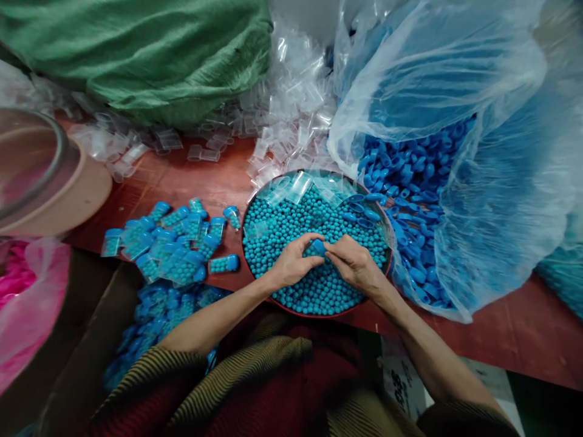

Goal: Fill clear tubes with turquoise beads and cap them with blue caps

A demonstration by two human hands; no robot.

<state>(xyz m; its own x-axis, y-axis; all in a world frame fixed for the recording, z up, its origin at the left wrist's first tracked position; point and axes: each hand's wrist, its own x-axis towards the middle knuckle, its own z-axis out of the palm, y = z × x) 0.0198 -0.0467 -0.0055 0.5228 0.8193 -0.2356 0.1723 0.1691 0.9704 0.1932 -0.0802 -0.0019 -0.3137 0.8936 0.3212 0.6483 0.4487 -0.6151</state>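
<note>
My left hand (294, 262): center of the frame, thumb and forefinger curved round and closed on a small blue piece (317, 247), mostly hidden by my fingers.
My right hand (354, 266): just beside it, thumb and finger pinched together at the right edge of the same piece.
Small blue piece: between my two hands, above the beads, near the middle of the round tray.
Round tray (319, 315): on the red counter (200, 179), full of turquoise beads (319, 294); clear containers (299, 187) lie along its far edge, blue caps (371, 215) at its far right.
Left of the tray: a loose heap of filled containers (177, 252) with blue tops.
Right of the frame: an open plastic bag (496, 230), with more blue caps spilling towards the tray.
Top: green cloth (182, 60) at upper left, a pile of clear containers beside it.
Left edge: a pale tub (93, 185), above a pink bag (50, 285).
</note>
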